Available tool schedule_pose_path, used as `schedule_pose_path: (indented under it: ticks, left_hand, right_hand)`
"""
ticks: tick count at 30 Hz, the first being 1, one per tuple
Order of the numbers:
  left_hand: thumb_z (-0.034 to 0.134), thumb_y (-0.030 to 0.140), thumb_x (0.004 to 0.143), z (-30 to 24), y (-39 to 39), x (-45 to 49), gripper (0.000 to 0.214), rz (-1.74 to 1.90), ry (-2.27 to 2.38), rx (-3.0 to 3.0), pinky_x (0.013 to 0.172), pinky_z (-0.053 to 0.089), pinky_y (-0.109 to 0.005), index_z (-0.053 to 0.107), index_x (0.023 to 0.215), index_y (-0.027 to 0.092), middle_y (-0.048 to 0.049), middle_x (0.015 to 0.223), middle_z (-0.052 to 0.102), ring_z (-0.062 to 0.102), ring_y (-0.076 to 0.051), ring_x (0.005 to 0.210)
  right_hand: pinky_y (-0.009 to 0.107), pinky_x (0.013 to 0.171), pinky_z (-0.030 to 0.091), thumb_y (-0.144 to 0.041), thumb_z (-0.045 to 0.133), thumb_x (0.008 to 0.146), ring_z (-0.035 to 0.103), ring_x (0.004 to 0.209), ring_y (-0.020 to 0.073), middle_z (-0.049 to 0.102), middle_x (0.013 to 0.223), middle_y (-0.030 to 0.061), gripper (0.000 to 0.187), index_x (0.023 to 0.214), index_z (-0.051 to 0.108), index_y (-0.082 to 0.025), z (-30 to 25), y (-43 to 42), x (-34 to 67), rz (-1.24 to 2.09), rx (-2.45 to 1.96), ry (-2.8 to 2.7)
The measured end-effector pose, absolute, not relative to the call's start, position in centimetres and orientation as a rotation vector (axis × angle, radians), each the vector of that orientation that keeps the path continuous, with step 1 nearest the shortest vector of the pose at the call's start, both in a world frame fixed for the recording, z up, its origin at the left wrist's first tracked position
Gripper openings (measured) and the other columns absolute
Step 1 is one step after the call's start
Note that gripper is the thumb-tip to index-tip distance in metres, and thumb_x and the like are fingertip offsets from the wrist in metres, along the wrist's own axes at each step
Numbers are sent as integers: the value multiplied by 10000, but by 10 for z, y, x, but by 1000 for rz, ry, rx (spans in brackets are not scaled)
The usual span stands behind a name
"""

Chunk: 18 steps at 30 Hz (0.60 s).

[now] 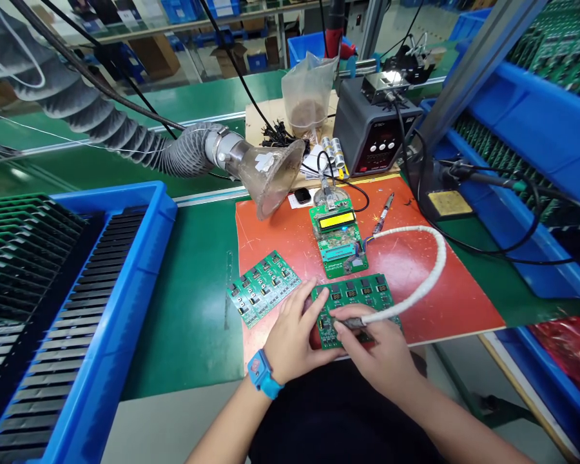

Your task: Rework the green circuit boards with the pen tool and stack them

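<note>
A green circuit board (367,301) with a row of small digit displays lies on the orange mat under my hands. My left hand (290,341), its wrist in a blue watch band, grips the board's left side between fingers and thumb. Pinched in my right hand (381,357) is a dark probe (352,323) at the end of a white sleeved cable (437,258); its tip is over the board's left part, and contact cannot be made out. The cable runs to a programmer board (336,241) with a lit yellow screen. Another circuit board (263,287) lies left of my hand.
Blue bins (147,258) holding racked boards stand at left and right. A fume funnel (273,177) hangs above the orange mat (464,316). Behind are a soldering station (374,129) and a plastic bag (309,90). A pen (384,212) lies right of the programmer.
</note>
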<state>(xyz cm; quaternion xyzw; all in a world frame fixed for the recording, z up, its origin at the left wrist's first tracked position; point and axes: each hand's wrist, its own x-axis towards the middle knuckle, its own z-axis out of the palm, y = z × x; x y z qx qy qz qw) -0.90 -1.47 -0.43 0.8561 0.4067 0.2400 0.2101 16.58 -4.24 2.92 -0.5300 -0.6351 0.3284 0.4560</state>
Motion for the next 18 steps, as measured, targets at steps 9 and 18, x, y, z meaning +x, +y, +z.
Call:
schedule_pose_path:
  ticks: [9,18]
  left_hand:
    - [707,487,766,-3,-16,-7,936,675,1163,2390,1079,385,-555,190,1504,234,-195,1530,267,311,-363,1408]
    - [694,439,745,6,-16,-3,845,687,1216,2412,1098,347,-573,300,1457,209,-162,1483,382,323,-365,1401]
  right_hand:
    - [229,615,595,-161,563,879,718,816,180,718,915,52,106,950,624,-211,30,-42,165,783,-1299,-1558]
    - [240,610,597,-207,550,891,715,824,189,720,911,59,88,932,627,-212,30,-43,164,791,-1333,-1567]
